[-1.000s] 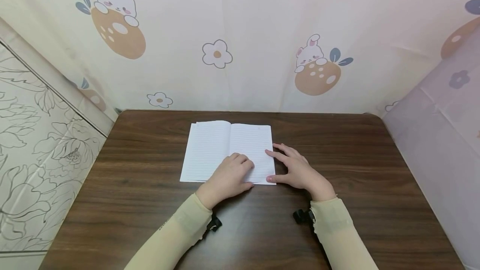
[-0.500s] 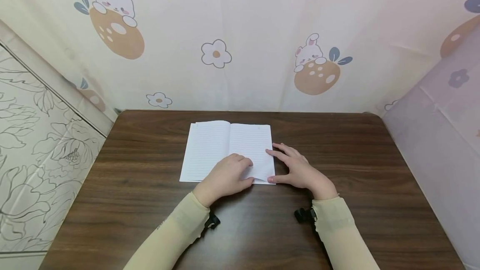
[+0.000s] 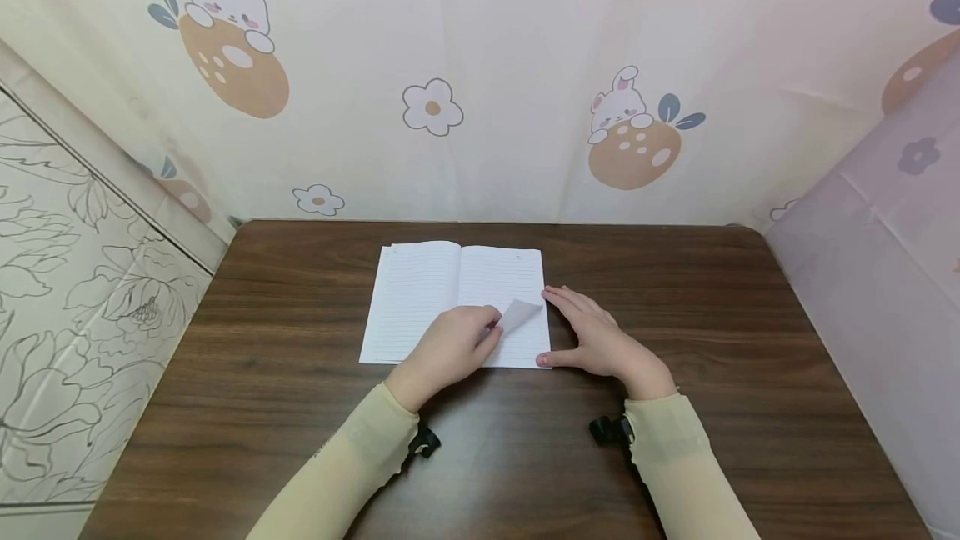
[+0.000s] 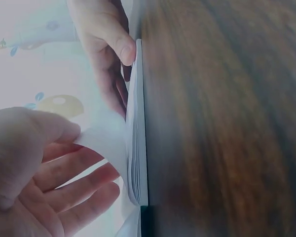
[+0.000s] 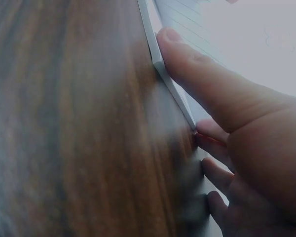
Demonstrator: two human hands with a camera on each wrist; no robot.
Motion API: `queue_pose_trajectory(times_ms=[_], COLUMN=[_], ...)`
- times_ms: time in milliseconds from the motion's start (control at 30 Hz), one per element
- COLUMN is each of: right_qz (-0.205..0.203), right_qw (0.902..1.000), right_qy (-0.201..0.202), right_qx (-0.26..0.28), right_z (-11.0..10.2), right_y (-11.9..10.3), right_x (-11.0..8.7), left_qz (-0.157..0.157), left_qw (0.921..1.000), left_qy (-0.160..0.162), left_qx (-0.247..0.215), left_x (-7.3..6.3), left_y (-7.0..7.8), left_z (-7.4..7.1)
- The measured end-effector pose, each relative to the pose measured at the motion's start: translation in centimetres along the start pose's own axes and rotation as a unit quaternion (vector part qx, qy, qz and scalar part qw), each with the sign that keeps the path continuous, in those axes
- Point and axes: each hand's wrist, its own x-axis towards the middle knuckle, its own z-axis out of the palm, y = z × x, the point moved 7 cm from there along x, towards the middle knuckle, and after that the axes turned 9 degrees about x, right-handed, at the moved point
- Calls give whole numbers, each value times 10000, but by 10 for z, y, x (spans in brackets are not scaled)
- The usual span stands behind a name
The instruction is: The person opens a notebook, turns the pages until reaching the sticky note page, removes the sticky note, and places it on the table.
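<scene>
A lined notebook (image 3: 412, 298) lies spread open on the brown table. My left hand (image 3: 448, 346) is over its right half, pinching the lower corner of a right-hand page (image 3: 519, 315) between thumb and fingers. The left wrist view shows that page (image 4: 108, 143) curling up off the stack, its edge under the thumb. At the notebook's right side is my right hand (image 3: 596, 344), thumb (image 5: 180, 54) pressing on the lower right corner and fingers spread straight along the side edge.
The wooden table (image 3: 277, 307) runs back to a pale curtain (image 3: 517, 148) printed with rabbits and flowers. A white panel (image 3: 82, 332) with line-drawn flowers stands on the left. Each wrist carries a small black camera mount.
The left thumb and fingers have closed on the page corner and lifted it up and leftward into a curl. The right index finger has drawn back to the notebook's side edge.
</scene>
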Motion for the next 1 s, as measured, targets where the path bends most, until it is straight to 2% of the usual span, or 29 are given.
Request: queue_pose_trajectory(times_ms=[200,333,500,633,867,1000], right_qz=[72,100,121,125,50,109], right_qw=[10000,9999,9999,9999,9998,9997], right_qy=[-14,10,-6,-54,-93,-127], right_qx=[-7,-23,-2,62,181,192], right_z=[-2,-4,-5,-6,-2,0], right_y=[0,-1,0,1,0,-1], right_x=[0,-1,-2,-2,-1,-2], left_qz=[-427,-698,-1031,-1147,-1201,-1250], left_qw=[9972,9930,9833,9756,9689,9719], left_qy=[430,599,856,1137,1615,1580], left_qx=[-430,-747,-1230,-1489,-1440,-1218], left_x=[1,1,1,-1,-18,-31], left_y=[-8,-14,-24,-33,-53,-65], left_z=[-7,-13,-22,-32,-49,-51])
